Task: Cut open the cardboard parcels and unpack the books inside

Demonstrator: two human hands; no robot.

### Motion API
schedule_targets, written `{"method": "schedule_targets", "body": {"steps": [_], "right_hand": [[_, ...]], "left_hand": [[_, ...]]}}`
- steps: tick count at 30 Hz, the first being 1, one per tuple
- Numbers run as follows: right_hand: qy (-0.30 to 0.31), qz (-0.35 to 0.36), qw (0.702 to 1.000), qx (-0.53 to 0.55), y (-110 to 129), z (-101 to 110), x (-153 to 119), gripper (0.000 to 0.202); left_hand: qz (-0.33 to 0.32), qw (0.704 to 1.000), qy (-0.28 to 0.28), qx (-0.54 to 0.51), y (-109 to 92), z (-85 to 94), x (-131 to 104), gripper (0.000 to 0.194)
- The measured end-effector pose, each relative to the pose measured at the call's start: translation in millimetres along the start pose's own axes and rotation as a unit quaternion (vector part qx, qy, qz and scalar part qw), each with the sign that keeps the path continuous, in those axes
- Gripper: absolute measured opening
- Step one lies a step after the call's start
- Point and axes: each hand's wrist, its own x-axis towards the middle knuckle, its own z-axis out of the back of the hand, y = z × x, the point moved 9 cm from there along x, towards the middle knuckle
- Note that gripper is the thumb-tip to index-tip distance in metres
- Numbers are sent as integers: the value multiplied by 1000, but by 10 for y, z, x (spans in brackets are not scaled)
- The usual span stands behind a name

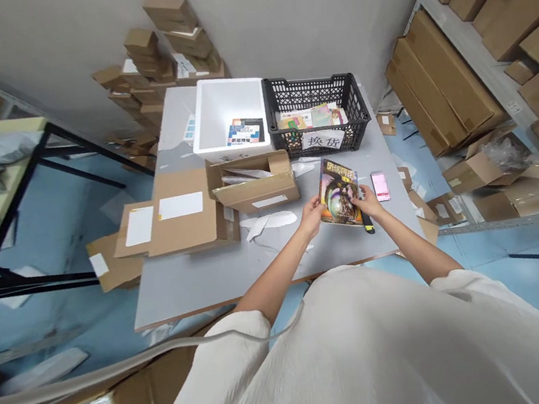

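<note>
A colourful book [339, 193] with a round, shiny picture on its cover is held over the grey table [200, 278]. My left hand [312, 216] grips its left edge, and my right hand [368, 202] grips its right edge, thumb on the cover. Beside the book's lower right corner lies a black and yellow tool [368, 223], partly hidden. A phone [380, 186] with a lit pinkish screen lies to the right of my right hand.
Behind stand a white foam box [205, 127] and a black crate [361, 109], both with books inside. An open carton [268, 192], closed cartons [177, 225] and paper scraps [276, 219] lie on the left. Shelves [455, 22] flank the right.
</note>
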Motion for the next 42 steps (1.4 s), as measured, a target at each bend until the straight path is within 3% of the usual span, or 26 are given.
{"method": "schedule_targets", "body": {"steps": [3, 7, 11, 16, 19, 26, 33, 42], "right_hand": [[-8, -71, 995, 68, -94, 67, -50, 61], [100, -121, 969, 188, -9, -149, -120, 28], [125, -92, 955, 253, 199, -174, -84, 33], [112, -45, 948, 296, 457, -122, 89, 38], [105, -19, 951, 289, 596, -93, 228, 41], [90, 13, 957, 276, 885, -51, 717, 41], [70, -34, 958, 276, 1081, -152, 1249, 30], [28, -65, 954, 293, 1301, -226, 1761, 27]], "left_hand": [[-17, 998, -20, -48, -159, 74, 93, 50], [-22, 991, -24, -129, -342, 191, 219, 55], [-19, 986, -5, -165, -501, 222, 282, 58], [-8, 996, 20, -91, -688, 177, 327, 76], [-11, 999, 23, -29, -812, 214, 402, 77], [-7, 998, -34, 51, -1037, 410, 867, 50], [26, 994, -104, -28, -1095, 432, 1339, 21], [28, 977, -190, -94, -1202, 518, 1668, 19]]}}
